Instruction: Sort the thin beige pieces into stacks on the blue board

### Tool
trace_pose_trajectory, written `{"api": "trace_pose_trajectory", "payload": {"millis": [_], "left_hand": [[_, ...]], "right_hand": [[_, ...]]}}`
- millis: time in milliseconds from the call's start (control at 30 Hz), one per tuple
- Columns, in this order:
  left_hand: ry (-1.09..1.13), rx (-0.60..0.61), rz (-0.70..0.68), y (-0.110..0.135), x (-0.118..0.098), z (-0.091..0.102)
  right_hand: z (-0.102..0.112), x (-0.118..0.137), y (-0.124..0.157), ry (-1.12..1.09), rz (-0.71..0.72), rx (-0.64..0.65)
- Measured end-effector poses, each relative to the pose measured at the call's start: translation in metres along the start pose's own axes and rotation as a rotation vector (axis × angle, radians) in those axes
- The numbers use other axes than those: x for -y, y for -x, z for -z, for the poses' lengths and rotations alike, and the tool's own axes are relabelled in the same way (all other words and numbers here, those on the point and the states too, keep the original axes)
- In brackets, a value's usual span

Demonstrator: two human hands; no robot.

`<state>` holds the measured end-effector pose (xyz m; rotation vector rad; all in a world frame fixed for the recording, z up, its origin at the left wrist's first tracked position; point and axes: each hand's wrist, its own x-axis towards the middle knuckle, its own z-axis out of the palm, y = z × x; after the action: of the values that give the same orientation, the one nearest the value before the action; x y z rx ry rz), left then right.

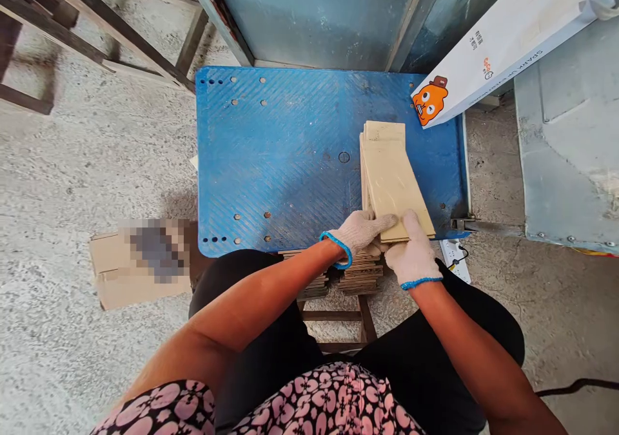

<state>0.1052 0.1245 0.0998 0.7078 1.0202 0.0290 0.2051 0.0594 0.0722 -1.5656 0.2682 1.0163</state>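
Both hands wear white knit gloves with blue cuffs. My left hand [362, 232] grips the near left corner of thin, flat beige boards [394, 180], its thumb lying on top. My right hand [414, 253] holds the same boards at their near edge, thumb pressed on the upper face and fingers underneath. These boards are turned at a slant over more boards of the same kind [363, 164], whose left edges show. Below the table edge, between my knees, are stacks of similar thin boards [360, 275], partly covered by my hands and left arm.
The blue plastic table [271, 151] has small holes near its corners. A white paper bag [503, 48] lies across its far right corner. Grey metal panels [319, 16] stand behind it, and a metal box [570, 138] stands right. Cardboard [109, 267] lies on the floor at left.
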Motion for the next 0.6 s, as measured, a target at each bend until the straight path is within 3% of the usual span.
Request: {"api": "trace_pose_trajectory", "payload": {"millis": [167, 233, 333, 467, 600], "left_hand": [[-0.179, 0.124, -0.125, 0.001, 0.003, 0.007], [-0.375, 0.083, -0.195, 0.002, 0.005, 0.015], [-0.784, -0.022, -0.251, 0.005, 0.006, 0.028], [-1.232, -0.042, -0.242, 0.014, 0.007, 0.039], [-1.485, 0.048, -0.170, 0.020, 0.006, 0.042]], "right_hand": [[0.015, 0.036, -0.007, 0.159, 0.028, 0.122], [0.024, 0.050, -0.004, 0.194, 0.051, 0.127], [0.039, 0.072, 0.012, 0.201, 0.160, 0.004], [0.067, 0.111, 0.040, 0.338, 0.283, -0.020], [0.102, 0.156, 0.056, 0.610, 0.365, 0.003]]}}
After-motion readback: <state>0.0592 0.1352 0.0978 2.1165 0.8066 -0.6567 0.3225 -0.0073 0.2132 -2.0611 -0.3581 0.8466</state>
